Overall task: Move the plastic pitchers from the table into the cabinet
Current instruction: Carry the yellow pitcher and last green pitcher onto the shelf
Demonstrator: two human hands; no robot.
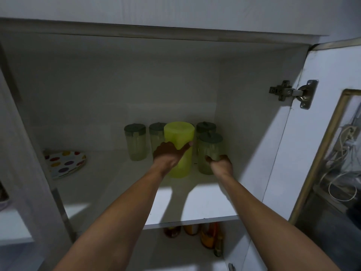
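Observation:
Both my arms reach into an open white cabinet (195,200). My left hand (168,155) wraps around a tall yellow-green plastic pitcher (180,137) that stands on the shelf. My right hand (220,165) grips the lower part of a clear pitcher with a dark green lid (209,145), just right of the yellow one. Three more clear green-lidded pitchers stand behind: one at the far left (135,141), one partly hidden behind the yellow pitcher (156,133), one at the back right (206,127).
A polka-dot plate (64,163) lies at the shelf's left. The cabinet door (312,133) hangs open on the right, with a metal hinge (293,92). Bottles (209,237) stand on the shelf below. Cables (343,153) show through the door's glass.

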